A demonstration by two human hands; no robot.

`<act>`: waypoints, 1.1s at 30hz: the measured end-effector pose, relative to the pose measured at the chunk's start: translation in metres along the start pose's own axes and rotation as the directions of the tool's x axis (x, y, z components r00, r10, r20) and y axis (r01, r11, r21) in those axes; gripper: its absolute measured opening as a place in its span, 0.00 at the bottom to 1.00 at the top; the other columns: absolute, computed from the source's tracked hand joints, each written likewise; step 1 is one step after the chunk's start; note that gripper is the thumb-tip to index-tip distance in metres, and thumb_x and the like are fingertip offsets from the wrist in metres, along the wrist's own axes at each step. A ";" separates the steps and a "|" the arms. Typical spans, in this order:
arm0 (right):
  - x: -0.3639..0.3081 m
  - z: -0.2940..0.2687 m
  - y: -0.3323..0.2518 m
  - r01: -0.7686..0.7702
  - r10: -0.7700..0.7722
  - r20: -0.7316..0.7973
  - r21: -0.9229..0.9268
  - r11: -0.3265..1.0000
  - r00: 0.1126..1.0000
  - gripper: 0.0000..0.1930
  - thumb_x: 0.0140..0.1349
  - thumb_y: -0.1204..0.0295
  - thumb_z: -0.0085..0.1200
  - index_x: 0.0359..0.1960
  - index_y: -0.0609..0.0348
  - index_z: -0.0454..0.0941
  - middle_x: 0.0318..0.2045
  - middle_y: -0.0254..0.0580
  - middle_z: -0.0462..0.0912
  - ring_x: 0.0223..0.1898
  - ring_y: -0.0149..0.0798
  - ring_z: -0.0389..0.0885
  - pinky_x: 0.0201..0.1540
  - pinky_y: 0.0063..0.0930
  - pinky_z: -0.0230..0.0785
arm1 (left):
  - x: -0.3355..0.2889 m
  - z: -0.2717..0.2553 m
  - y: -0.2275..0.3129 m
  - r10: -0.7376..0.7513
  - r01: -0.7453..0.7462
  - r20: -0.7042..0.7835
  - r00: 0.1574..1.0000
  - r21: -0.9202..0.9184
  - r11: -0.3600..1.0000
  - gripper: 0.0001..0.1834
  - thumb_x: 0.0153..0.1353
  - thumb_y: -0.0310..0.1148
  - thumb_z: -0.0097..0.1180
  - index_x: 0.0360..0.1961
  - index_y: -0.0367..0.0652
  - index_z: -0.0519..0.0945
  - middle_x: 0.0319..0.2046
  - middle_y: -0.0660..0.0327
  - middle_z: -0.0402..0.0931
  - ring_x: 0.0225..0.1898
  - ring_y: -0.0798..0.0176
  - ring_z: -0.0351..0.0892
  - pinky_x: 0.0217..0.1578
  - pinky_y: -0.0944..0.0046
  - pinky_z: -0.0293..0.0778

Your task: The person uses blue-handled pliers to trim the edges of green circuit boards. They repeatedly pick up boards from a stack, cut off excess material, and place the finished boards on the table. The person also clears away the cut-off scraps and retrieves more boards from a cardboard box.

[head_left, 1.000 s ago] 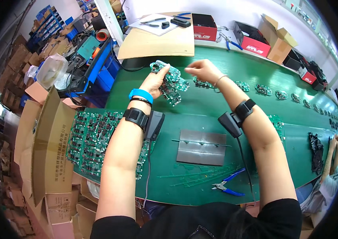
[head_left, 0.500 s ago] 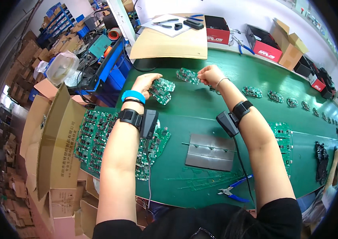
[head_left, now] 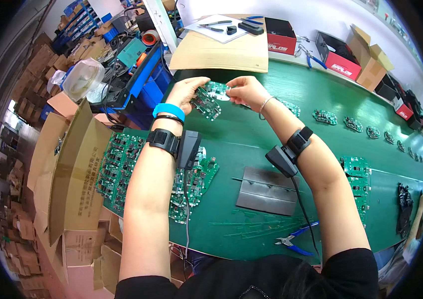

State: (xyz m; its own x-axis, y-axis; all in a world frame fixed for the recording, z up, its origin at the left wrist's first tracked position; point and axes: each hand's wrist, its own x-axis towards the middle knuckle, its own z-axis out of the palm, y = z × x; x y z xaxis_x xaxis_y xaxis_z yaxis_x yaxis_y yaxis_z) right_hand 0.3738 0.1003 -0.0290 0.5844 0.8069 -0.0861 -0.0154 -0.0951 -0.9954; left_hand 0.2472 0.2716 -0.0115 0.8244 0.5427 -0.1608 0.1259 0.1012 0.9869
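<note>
My left hand point(head_left: 187, 93) is closed on a green circuit board point(head_left: 207, 105), which hangs tilted with its dark components showing. My right hand point(head_left: 247, 92) pinches the edge of another green board point(head_left: 218, 89), held right beside the first one; whether the two touch, I cannot tell. Both hands are raised over the far part of the green bench point(head_left: 251, 134). Partly hidden behind my right wrist, one more small board point(head_left: 290, 107) lies on the bench. Larger board panels point(head_left: 121, 164) lie near my left forearm, partly covered by it.
Several small boards point(head_left: 325, 117) run in a row toward the far right. Nearer lie a grey metal block point(head_left: 266, 191), thin green strips point(head_left: 251, 225) and blue-handled cutters point(head_left: 293, 242). More panels point(head_left: 358, 187) sit beyond my right forearm. An open carton point(head_left: 79, 184) stands at left.
My right hand has moved left, bringing its board up against or close to the left hand's. The left board has turned and tilted. The whole view has shifted slightly.
</note>
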 end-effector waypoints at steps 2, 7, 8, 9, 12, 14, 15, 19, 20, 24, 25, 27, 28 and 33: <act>0.022 -0.001 0.008 0.054 -0.050 -0.076 0.050 0.997 0.996 0.10 0.53 0.81 0.61 0.37 0.70 0.78 0.24 0.42 0.82 0.22 0.29 0.80 0.22 0.20 0.73 | 0.009 -0.019 0.003 0.001 -0.009 -0.102 0.995 -0.076 0.997 0.14 0.54 0.36 0.68 0.38 0.39 0.82 0.32 0.60 0.77 0.31 0.61 0.76 0.32 0.62 0.74; 0.047 0.012 0.027 -0.033 0.003 -0.180 -0.160 0.987 0.984 0.09 0.50 0.83 0.63 0.34 0.69 0.80 0.24 0.45 0.83 0.22 0.34 0.83 0.24 0.26 0.80 | 0.011 -0.048 0.020 -0.073 0.052 -0.359 0.930 -0.066 0.996 0.18 0.52 0.43 0.69 0.31 0.36 0.81 0.31 0.56 0.73 0.28 0.58 0.72 0.31 0.57 0.73; 0.052 0.019 0.029 -0.046 0.020 -0.186 -0.136 0.990 0.982 0.08 0.50 0.83 0.63 0.34 0.69 0.80 0.24 0.45 0.83 0.22 0.34 0.83 0.24 0.27 0.80 | 0.015 -0.055 0.021 -0.103 0.081 -0.372 0.922 -0.073 0.994 0.18 0.51 0.42 0.70 0.30 0.37 0.81 0.30 0.56 0.73 0.28 0.59 0.72 0.31 0.57 0.73; 0.056 0.025 0.031 -0.059 0.037 -0.194 -0.111 0.992 0.980 0.08 0.51 0.83 0.62 0.33 0.68 0.80 0.25 0.46 0.83 0.22 0.34 0.83 0.24 0.27 0.81 | 0.024 -0.062 0.018 -0.133 0.110 -0.383 0.914 -0.082 0.991 0.17 0.51 0.42 0.70 0.29 0.38 0.81 0.29 0.57 0.72 0.27 0.59 0.71 0.30 0.57 0.72; 0.054 0.034 0.031 -0.060 -0.013 -0.187 -0.382 0.922 0.982 0.09 0.52 0.78 0.63 0.34 0.68 0.80 0.28 0.53 0.84 0.28 0.44 0.85 0.33 0.33 0.81 | 0.040 -0.062 0.008 -0.172 0.122 -0.480 0.860 -0.133 0.984 0.15 0.49 0.38 0.71 0.30 0.42 0.78 0.29 0.60 0.72 0.28 0.60 0.73 0.34 0.56 0.73; 0.056 0.028 0.040 0.018 -0.216 -0.180 -0.728 0.685 0.960 0.11 0.53 0.71 0.64 0.34 0.65 0.81 0.33 0.59 0.83 0.38 0.56 0.83 0.46 0.40 0.76 | 0.059 -0.059 -0.002 -0.206 0.165 -0.523 0.827 -0.124 0.978 0.15 0.48 0.35 0.71 0.31 0.41 0.78 0.29 0.61 0.74 0.30 0.60 0.75 0.38 0.55 0.74; 0.055 0.026 0.039 0.054 -0.266 -0.159 -0.760 0.648 0.951 0.11 0.52 0.71 0.64 0.34 0.65 0.81 0.34 0.59 0.83 0.39 0.56 0.83 0.46 0.41 0.76 | 0.069 -0.064 -0.008 -0.220 0.189 -0.536 0.815 -0.113 0.975 0.14 0.48 0.33 0.71 0.31 0.41 0.77 0.29 0.61 0.75 0.30 0.60 0.76 0.36 0.55 0.76; 0.046 0.030 0.020 0.171 -0.339 -0.009 -0.851 0.497 0.941 0.12 0.48 0.69 0.66 0.33 0.59 0.82 0.35 0.54 0.84 0.42 0.55 0.83 0.46 0.42 0.76 | 0.111 -0.128 -0.039 -0.171 0.199 -0.648 0.742 -0.031 0.980 0.14 0.49 0.32 0.70 0.31 0.40 0.77 0.29 0.61 0.76 0.28 0.60 0.77 0.32 0.55 0.77; 0.043 0.016 0.020 0.159 -0.314 0.010 -0.877 0.453 0.949 0.12 0.48 0.68 0.66 0.33 0.58 0.83 0.36 0.53 0.84 0.42 0.54 0.82 0.47 0.42 0.76 | 0.112 -0.120 -0.040 -0.165 0.233 -0.663 0.730 0.015 0.972 0.15 0.48 0.33 0.71 0.33 0.39 0.78 0.31 0.60 0.76 0.31 0.60 0.77 0.32 0.54 0.78; 0.035 -0.036 0.024 -0.001 -0.155 -0.066 -0.923 0.385 0.986 0.17 0.44 0.62 0.71 0.36 0.55 0.84 0.42 0.48 0.84 0.47 0.50 0.81 0.49 0.41 0.75 | 0.076 -0.062 -0.010 -0.187 0.369 -0.662 0.726 0.146 0.918 0.25 0.45 0.38 0.73 0.43 0.38 0.80 0.42 0.55 0.77 0.42 0.57 0.77 0.37 0.55 0.79; 0.035 -0.038 0.020 -0.009 -0.131 -0.069 -0.912 0.409 0.989 0.18 0.44 0.62 0.71 0.36 0.55 0.84 0.42 0.47 0.83 0.47 0.50 0.81 0.50 0.41 0.75 | 0.079 -0.080 -0.012 -0.226 0.412 -0.595 0.772 0.197 0.890 0.22 0.49 0.32 0.69 0.45 0.37 0.79 0.45 0.54 0.77 0.43 0.55 0.77 0.38 0.54 0.80; 0.043 -0.058 0.022 0.000 -0.116 -0.059 -0.891 0.455 0.991 0.20 0.42 0.63 0.73 0.37 0.56 0.84 0.41 0.47 0.84 0.46 0.48 0.82 0.49 0.39 0.75 | 0.087 -0.097 -0.015 -0.249 0.475 -0.600 0.760 0.251 0.844 0.18 0.53 0.24 0.63 0.47 0.35 0.77 0.45 0.52 0.77 0.44 0.54 0.78 0.38 0.52 0.82; 0.045 -0.066 0.020 0.034 -0.105 -0.012 -0.904 0.426 0.994 0.20 0.41 0.63 0.73 0.38 0.56 0.84 0.40 0.48 0.84 0.45 0.48 0.83 0.48 0.38 0.75 | 0.089 -0.097 -0.016 -0.242 0.486 -0.627 0.740 0.251 0.837 0.18 0.54 0.22 0.61 0.47 0.35 0.77 0.45 0.52 0.77 0.44 0.53 0.78 0.38 0.52 0.82; 0.029 -0.091 -0.014 0.122 -0.040 0.115 -0.960 0.251 0.993 0.19 0.39 0.65 0.72 0.34 0.59 0.84 0.36 0.50 0.85 0.42 0.49 0.83 0.49 0.36 0.74 | 0.113 -0.137 -0.041 -0.172 0.482 -0.741 0.649 0.226 0.846 0.17 0.55 0.16 0.55 0.48 0.35 0.77 0.45 0.49 0.77 0.43 0.52 0.80 0.39 0.52 0.83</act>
State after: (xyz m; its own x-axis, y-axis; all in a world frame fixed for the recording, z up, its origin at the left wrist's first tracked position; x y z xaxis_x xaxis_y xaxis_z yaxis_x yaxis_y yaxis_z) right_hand 0.4648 0.0726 -0.0140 0.4872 0.8718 -0.0510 0.8462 -0.4857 -0.2191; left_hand 0.2595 0.4428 -0.0720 0.1039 0.9529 -0.2849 0.6290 0.1589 0.7610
